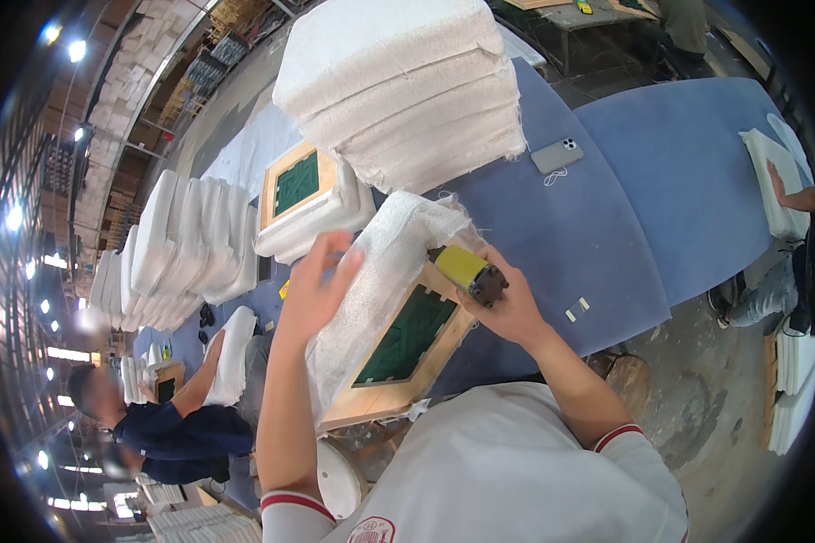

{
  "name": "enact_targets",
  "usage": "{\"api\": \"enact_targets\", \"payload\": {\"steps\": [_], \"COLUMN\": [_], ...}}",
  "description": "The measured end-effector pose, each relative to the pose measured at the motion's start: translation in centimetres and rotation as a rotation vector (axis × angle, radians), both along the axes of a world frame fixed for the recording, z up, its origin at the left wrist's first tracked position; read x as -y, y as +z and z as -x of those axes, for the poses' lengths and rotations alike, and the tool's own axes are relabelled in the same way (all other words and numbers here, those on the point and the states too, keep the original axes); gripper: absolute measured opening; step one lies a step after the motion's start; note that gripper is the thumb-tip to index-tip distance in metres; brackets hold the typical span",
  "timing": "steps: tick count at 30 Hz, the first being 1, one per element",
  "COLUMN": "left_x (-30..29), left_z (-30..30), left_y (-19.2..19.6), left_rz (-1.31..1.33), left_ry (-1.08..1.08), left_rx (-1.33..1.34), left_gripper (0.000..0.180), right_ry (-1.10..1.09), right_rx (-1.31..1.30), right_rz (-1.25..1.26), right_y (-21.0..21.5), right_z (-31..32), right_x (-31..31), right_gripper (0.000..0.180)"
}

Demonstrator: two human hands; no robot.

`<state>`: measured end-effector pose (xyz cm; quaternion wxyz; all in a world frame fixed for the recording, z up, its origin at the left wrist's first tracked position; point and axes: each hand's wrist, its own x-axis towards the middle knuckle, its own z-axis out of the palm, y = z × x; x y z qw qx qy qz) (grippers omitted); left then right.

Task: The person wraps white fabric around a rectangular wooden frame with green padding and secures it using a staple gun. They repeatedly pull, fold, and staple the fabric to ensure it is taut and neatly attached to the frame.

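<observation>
1. A blue table (pixel 598 235) spreads across the middle, its curved edge to the right; a second blue table (pixel 697 136) meets it on the far right.
2. A stack (pixel 398 100) of white padded pieces stands on the far side.
3. A row (pixel 190 235) of white padded pieces leans on the left.
4. A co-worker (pixel 181 443) in dark clothes is at the near left, one arm reaching to a white piece.
5. The cushion (pixel 358 290) is tilted in front of the wearer, near the middle, white cloth on its far and left sides, wood frame (pixel 371 409) and green panel (pixel 407 335) facing near right.
6. Beyond it lies another cushion (pixel 330 217), frame up.
7. The left hand (pixel 321 276) is loosely spread and holds nothing, over the cushion's left side; contact is unclear.
8. The right hand (pixel 509 303) is wrapped around a yellow-and-black tool (pixel 463 265), its nose at the cushion's right side.
9. A grey phone (pixel 557 156) lies far right of the cushion.
</observation>
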<state>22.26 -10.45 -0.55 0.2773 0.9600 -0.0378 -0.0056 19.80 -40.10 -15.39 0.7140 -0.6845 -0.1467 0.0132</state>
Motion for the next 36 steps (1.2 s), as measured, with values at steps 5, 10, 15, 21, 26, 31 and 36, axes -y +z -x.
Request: {"api": "enact_targets", "payload": {"steps": [5,10,15,21,26,31,36], "left_x": [3.4,2.9,4.1,4.4,4.0,3.4,3.3], "left_z": [-5.5,-4.9,-2.8,-2.4,-2.7,-3.0,-3.1], "left_y": [-1.2,-3.9,-3.6,-2.5,-2.9,-3.2,-3.3], "left_rz": [-0.184,-0.249,-0.353,-0.438,-0.439,-0.406,-0.417], "left_ry": [0.084,0.066,-0.073,-0.216,-0.244,-0.240,-0.236], "left_rx": [-0.125,-0.082,0.006,0.012,0.034,0.033,0.036], "left_gripper": [0.055,0.066,0.060,0.061,0.069,0.077,0.083], "right_ry": [-0.011,-0.016,0.001,0.005,-0.026,-0.021,-0.091], "right_rx": [0.024,0.030,-0.001,0.227,0.161,0.208,0.227], "right_rz": [-0.061,-0.056,-0.017,-0.024,0.064,-0.004,-0.074], "right_y": [-0.5,-0.9,-1.3,-2.8,-1.1,1.2,0.2], "right_z": [0.2,0.1,-0.4,-0.3,-0.3,-0.9,-1.4], "right_x": [-1.0,-2.1,-2.1,-3.1,-2.9,-2.3,-4.0], "right_gripper": [0.037,0.042,0.054,0.072,0.064,0.060,0.060]}}
